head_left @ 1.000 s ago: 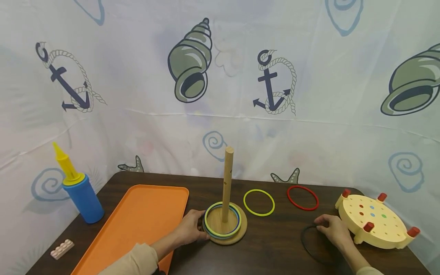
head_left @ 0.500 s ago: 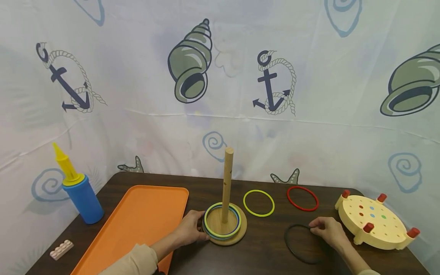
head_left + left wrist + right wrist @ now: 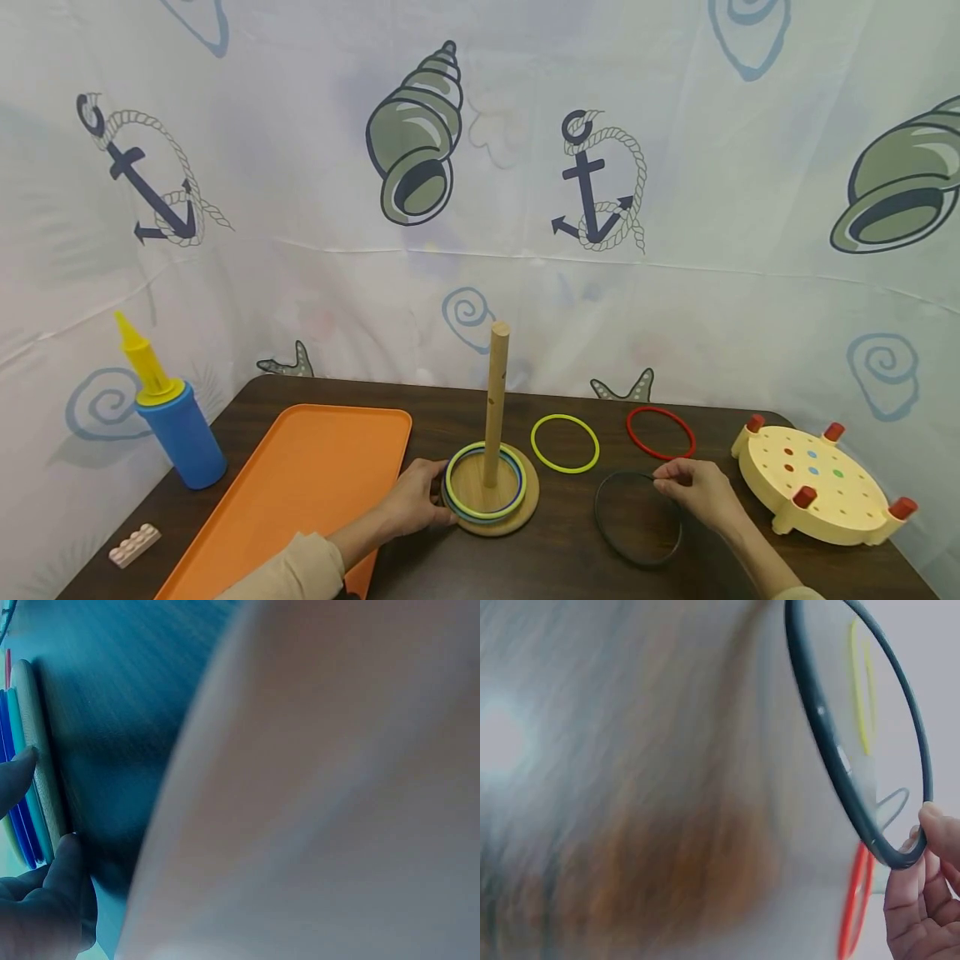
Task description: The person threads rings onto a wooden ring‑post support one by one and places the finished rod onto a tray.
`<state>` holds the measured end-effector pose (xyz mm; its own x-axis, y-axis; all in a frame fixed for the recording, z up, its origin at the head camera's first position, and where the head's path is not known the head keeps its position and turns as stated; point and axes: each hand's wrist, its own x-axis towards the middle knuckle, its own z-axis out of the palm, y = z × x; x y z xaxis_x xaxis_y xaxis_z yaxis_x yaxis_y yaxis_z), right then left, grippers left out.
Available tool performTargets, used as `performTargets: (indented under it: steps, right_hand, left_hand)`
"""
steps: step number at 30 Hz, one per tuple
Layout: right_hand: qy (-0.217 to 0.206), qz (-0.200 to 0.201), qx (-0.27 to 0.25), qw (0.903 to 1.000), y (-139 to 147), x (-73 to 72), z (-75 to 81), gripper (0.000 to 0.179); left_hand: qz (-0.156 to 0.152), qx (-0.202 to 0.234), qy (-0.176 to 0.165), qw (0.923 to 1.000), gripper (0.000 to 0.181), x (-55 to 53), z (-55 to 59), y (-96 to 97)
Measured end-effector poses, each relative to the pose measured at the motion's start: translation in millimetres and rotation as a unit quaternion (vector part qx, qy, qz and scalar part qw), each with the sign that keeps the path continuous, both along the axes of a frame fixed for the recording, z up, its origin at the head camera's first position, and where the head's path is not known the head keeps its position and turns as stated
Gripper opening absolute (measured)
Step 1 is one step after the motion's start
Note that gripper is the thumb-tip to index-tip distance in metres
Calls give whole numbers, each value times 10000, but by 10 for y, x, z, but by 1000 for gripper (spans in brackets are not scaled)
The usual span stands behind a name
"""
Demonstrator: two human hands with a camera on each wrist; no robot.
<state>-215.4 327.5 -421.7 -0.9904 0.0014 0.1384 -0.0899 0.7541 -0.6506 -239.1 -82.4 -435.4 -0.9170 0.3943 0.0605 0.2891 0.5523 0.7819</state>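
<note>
My left hand point(image 3: 415, 497) grips the edge of a wooden ring-toss stand point(image 3: 496, 400) with an upright post. In the left wrist view its thumb and fingers touch the stand's round base point(image 3: 46, 772). Stacked rings lie around the post, a light yellow-green ring point(image 3: 486, 515) on top and blue ones below. Between thumb and fingers, my right hand point(image 3: 705, 493) pinches a dark ring point(image 3: 598, 512) by its edge. The right wrist view shows that dark ring point(image 3: 821, 724) tilted. Beyond it on the table are a yellow ring point(image 3: 567, 470) and a red ring point(image 3: 660, 454).
An orange tray point(image 3: 330, 450) lies under the left forearm. Farther left stand a blue and yellow hand pump point(image 3: 180, 433) and a pale pink toy brick point(image 3: 135, 545). At the right is a cream pegboard point(image 3: 813, 475) with red-tipped legs. A patterned curtain point(image 3: 510, 208) hangs behind the table.
My right hand has moved left and slightly up with the dark ring, which now shows as a fuller circle nearer the stand. The left hand has stayed on the stand.
</note>
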Motion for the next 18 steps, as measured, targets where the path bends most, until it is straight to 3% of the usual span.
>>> performTargets:
  steps: [7,18]
  right_hand:
    - [216,54,-698,9973,-196,-19,203,15]
    - [676,341,-1523,9854,-538,-41,722,25]
  left_hand:
    - [4,8,-33,10000,73,2,3,2]
    - [111,-22,-120,9999,75,3,1,7]
